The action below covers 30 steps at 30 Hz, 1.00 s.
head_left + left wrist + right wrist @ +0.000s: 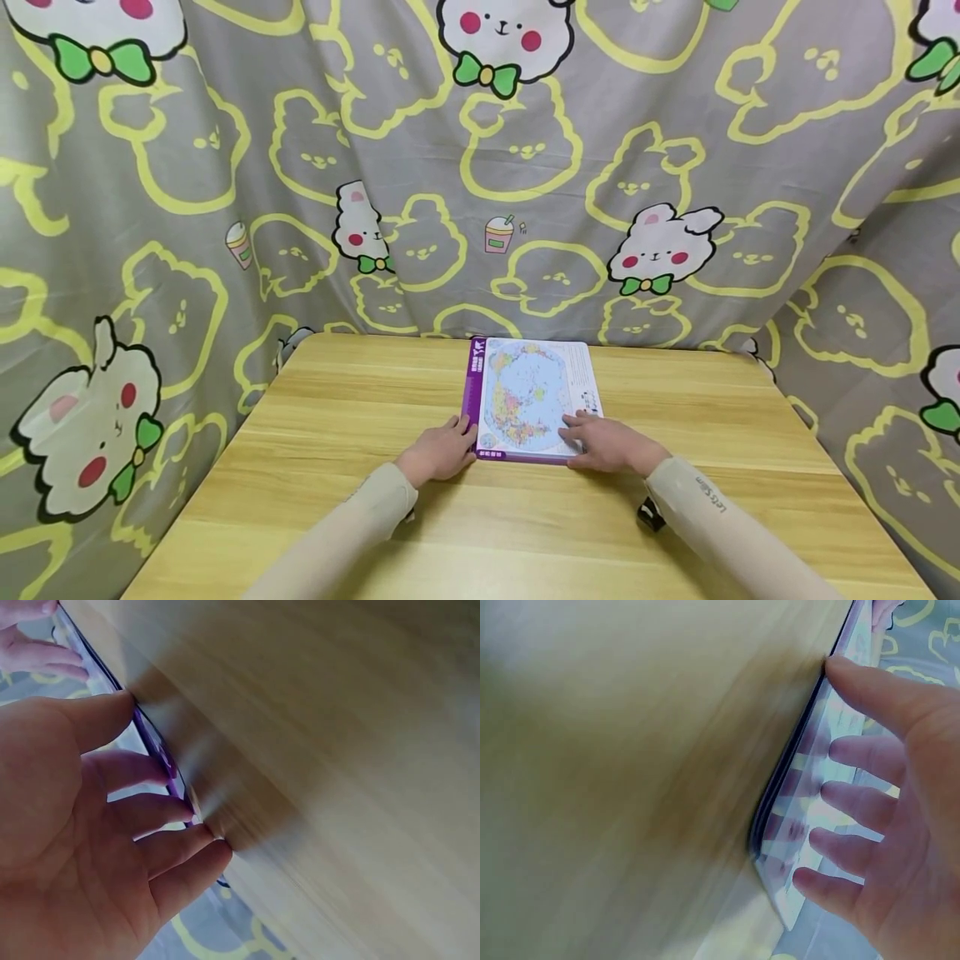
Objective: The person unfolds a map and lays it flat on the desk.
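The map board (531, 390) lies lengthwise 12-to-6 o'clock; left hand (441, 450) at its 8, right hand (611, 443) at 4, fingers extended, neither gripping.

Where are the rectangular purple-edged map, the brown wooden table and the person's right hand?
Purple-edged map (534, 398): head view, printed middle.
Wooden table (525, 533): head view, bare near surface.
Right hand (612, 443): head view, its back.

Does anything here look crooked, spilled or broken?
Nothing stands out. The map board sits roughly square on the table, with the left hand at its left side and the right hand over its near right corner. No spill or damage shows.
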Motion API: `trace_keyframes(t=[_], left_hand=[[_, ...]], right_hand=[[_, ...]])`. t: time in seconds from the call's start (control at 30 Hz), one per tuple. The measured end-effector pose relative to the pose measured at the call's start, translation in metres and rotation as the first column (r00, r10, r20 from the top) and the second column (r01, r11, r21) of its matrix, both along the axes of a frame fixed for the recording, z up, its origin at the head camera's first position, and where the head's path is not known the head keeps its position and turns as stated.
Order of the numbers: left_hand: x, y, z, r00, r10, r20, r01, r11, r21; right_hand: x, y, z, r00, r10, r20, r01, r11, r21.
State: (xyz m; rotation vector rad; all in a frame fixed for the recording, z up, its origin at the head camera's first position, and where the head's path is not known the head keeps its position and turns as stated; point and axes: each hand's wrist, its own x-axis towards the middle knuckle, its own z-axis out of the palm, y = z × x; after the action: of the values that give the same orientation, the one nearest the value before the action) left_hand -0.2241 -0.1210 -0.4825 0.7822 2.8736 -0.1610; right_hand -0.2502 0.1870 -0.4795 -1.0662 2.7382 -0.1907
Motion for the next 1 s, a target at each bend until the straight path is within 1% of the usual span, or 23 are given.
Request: trace_keyframes(t=[0.13, 0.23, 0.53, 0.57, 0.6, 0.77, 0.8, 0.83, 1.0], left_hand=[[0.002, 0.0, 0.003, 1.0, 0.0, 0.001, 0.0, 1.0, -0.003], [0.002, 0.0, 0.004, 1.0, -0.004, -0.003, 0.004, 1.0, -0.003], [0.002, 0.0, 0.005, 1.0, 0.011, 0.012, -0.011, 1.0, 0.002], [0.001, 0.0, 0.005, 1.0, 0.011, 0.009, -0.011, 1.0, -0.001], [0.0, -0.001, 0.001, 1.0, -0.006, -0.015, 0.006, 1.0, 0.0], [-0.001, -0.001, 0.0, 0.999, -0.014, -0.029, 0.014, 1.0, -0.007], [-0.001, -0.001, 0.0, 1.0, -0.014, -0.026, 0.014, 1.0, -0.008], [0.0, 0.0, 0.004, 1.0, 0.0, -0.007, 0.0, 1.0, -0.01], [-0.001, -0.002, 0.0, 1.0, 0.0, -0.004, 0.0, 1.0, -0.016]], right_hand=[[0.002, -0.009, 0.003, 1.0, 0.015, -0.013, -0.015, 1.0, -0.022], [0.004, -0.02, 0.005, 0.999, 0.041, -0.035, -0.042, 0.998, -0.04], [0.007, -0.058, 0.011, 0.992, 0.09, -0.083, -0.093, 0.995, -0.027], [0.007, -0.062, 0.011, 0.99, 0.102, -0.094, -0.104, 0.994, -0.022], [0.007, -0.066, 0.011, 0.988, 0.115, -0.104, -0.117, 0.993, -0.017], [0.005, -0.082, 0.011, 0.976, 0.164, -0.145, -0.167, 0.986, -0.008], [0.005, -0.084, 0.011, 0.975, 0.168, -0.149, -0.171, 0.985, -0.009], [0.004, -0.087, 0.011, 0.974, 0.17, -0.151, -0.174, 0.985, -0.014], [0.002, -0.1, 0.009, 0.979, 0.155, -0.134, -0.157, 0.988, -0.005]])
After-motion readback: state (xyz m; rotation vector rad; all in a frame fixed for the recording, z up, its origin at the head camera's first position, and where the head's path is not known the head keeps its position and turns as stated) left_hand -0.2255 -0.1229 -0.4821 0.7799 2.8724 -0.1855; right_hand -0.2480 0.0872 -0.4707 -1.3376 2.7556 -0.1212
